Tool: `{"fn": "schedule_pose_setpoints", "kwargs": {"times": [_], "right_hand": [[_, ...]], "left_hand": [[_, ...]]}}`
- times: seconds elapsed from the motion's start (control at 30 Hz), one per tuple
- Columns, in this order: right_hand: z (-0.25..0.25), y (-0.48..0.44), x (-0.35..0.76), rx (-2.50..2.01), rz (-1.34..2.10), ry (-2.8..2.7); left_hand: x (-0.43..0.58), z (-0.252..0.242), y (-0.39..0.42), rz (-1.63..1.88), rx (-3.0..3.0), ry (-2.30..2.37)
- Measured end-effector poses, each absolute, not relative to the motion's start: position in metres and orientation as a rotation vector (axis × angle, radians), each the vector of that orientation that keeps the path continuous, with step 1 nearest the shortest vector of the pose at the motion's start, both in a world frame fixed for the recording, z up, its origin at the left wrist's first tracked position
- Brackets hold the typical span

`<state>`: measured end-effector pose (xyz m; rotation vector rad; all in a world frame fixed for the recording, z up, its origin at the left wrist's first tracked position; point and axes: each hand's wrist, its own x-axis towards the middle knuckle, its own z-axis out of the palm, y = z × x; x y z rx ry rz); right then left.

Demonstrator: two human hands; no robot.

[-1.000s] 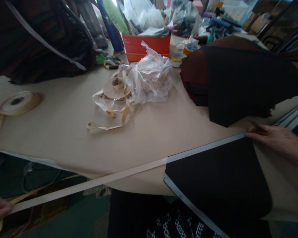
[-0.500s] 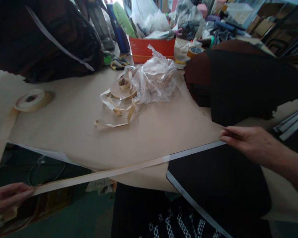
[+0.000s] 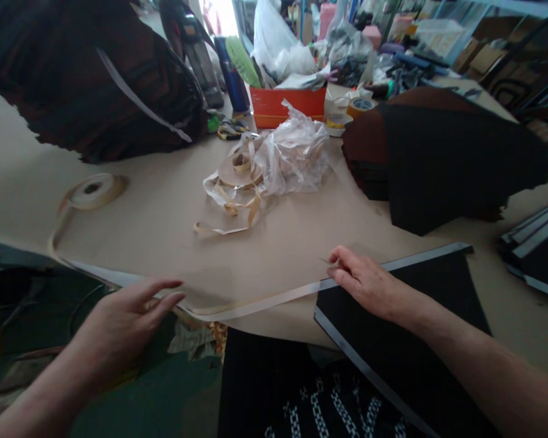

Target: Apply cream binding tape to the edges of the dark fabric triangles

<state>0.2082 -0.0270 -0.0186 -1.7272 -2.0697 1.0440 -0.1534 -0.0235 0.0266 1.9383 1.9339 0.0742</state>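
A flat black sheet (image 3: 402,328) lies at the front right with pale tape along its top and left edges. From its top left corner the pale tape (image 3: 265,305) runs slackly left along the table edge, back to a tape roll (image 3: 91,190). My right hand (image 3: 365,283) is closed at that corner, pinching a small thin item whose tip sticks out to the left; its kind cannot be made out. My left hand (image 3: 123,316) hovers over the front table edge near the tape, thumb and forefinger apart, with nothing visible between them.
A second tape roll (image 3: 240,173) and a crumpled clear bag (image 3: 296,152) lie mid-table. Behind stands a red box (image 3: 287,106). Dark stacked pieces (image 3: 438,158) sit at right, a big dark bundle (image 3: 95,91) at left. Taped black pieces (image 3: 539,249) lie far right.
My right hand has slid left along the sheet's taped top edge to its corner. My left hand has let go of the tape and moved right; the tape has gone slack.
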Motion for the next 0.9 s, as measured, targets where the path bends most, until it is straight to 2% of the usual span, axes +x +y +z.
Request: {"fn": "schedule_pose_setpoints", "kwargs": {"times": [0.1,0.17,0.3,0.47,0.9], "right_hand": [[-0.011,-0.037,0.212,-1.616,1.067,-1.974],[-0.008,-0.044,0.213,-1.552,1.059,-1.909],[-0.009,-0.051,0.211,-1.53,1.171,-1.778],[-0.024,-0.056,0.201,-1.647,1.404,-1.577],[-0.034,-0.057,0.182,-1.767,1.06,-1.93]], "left_hand": [[-0.09,0.009,-0.017,0.231,2.237,1.529],[-0.046,0.0,-0.017,0.157,2.384,1.348],[0.006,-0.008,-0.019,-0.002,2.527,1.311],[0.014,-0.009,-0.017,-0.082,2.573,1.346],[0.028,0.009,-0.005,-0.254,2.486,1.25]]}}
